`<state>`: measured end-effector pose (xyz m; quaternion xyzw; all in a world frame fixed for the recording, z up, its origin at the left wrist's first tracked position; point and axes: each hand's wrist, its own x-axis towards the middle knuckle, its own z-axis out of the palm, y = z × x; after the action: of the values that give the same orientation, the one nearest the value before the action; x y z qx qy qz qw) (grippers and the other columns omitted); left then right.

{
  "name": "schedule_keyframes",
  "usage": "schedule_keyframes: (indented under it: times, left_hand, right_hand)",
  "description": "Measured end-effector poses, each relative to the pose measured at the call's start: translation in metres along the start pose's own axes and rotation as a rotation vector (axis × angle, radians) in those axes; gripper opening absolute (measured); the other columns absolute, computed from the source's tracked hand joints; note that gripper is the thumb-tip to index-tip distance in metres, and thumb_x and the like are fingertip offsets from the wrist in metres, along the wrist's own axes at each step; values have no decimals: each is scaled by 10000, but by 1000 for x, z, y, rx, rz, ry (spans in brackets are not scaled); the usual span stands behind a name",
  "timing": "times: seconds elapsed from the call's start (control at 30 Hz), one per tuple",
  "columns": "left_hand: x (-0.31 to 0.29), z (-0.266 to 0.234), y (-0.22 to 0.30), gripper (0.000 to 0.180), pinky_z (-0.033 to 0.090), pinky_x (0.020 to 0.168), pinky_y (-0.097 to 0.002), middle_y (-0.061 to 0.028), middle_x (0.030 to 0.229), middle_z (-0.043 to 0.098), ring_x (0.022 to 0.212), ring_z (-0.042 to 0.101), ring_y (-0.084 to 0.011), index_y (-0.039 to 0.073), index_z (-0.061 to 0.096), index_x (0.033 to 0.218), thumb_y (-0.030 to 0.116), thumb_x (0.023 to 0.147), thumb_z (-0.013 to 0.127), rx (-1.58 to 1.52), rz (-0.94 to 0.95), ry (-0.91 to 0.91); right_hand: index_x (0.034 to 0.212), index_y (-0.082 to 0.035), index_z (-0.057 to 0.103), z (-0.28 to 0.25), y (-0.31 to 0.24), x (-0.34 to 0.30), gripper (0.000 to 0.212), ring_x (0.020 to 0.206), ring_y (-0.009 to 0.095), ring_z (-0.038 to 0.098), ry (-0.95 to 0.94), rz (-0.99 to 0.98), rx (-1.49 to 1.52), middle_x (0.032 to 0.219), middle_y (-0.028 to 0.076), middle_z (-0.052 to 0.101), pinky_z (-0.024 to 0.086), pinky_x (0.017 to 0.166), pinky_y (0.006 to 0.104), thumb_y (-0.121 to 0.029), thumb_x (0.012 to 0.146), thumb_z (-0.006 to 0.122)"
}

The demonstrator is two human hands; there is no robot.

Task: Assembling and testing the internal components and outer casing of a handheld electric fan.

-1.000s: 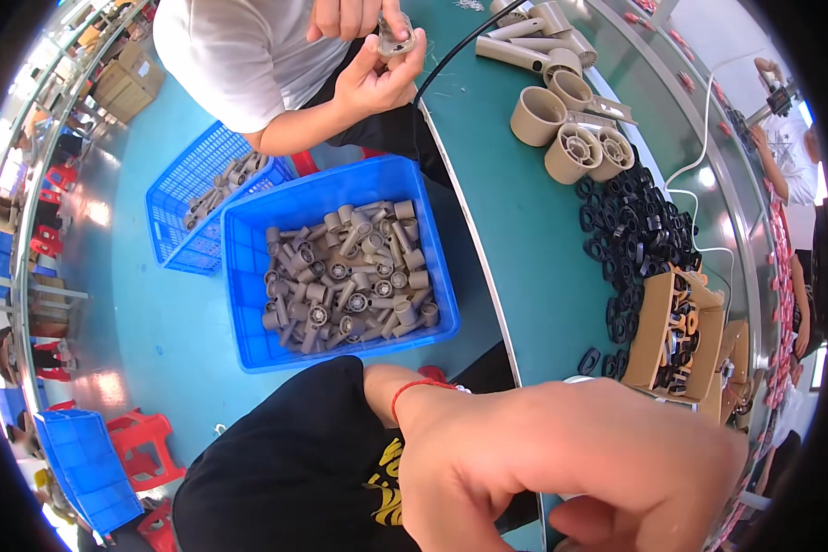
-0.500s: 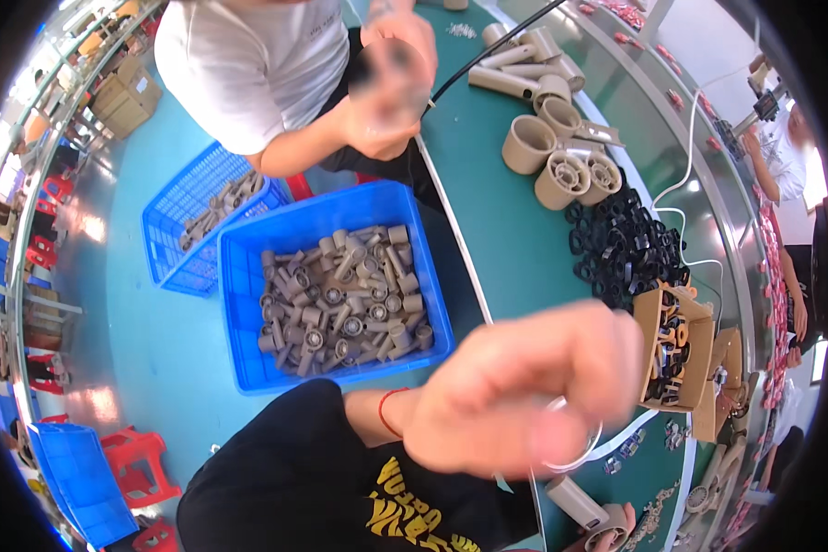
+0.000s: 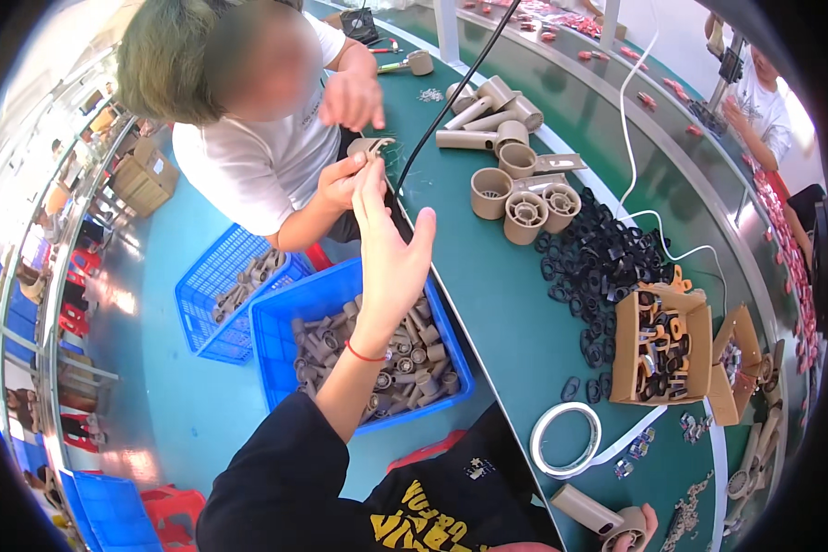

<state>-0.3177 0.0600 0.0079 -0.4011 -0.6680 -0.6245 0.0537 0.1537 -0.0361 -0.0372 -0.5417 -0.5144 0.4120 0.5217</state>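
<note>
My left hand, a red string round its wrist, reaches over the blue crate with fingers stretched out and thumb apart. Its fingertips meet or overlap a co-worker's hand; from here I cannot tell whether they touch. That co-worker grips a small beige plastic part with thin strands at its edge. At the lower right, my right hand is closed round the round end of a beige hair dryer housing, only partly in view. The housing's handle points up and left above the green table.
A blue crate of beige housings stands left of the green table. On the table are more housings, black rings, a cardboard box of black and orange parts, and a tape roll. A black cable hangs across.
My left hand has moved from close above the table, curled, away to the co-worker, and its fingers have straightened. The co-worker's hands have come apart. The view has shifted.
</note>
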Motion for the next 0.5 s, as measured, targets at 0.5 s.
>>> schedule_keyframes:
  times: [0.5]
  left_hand:
    - [57,44,-52,744,225,1115,-485,-312,1468,169,1375,169,-470,44,260,1419,111,785,644,283,200,-213]
  right_hand:
    - [1227,23,497,-10,10,-8,507,825,190,579,-22,44,-7,1009,118,589,476,738,282,-194,809,683]
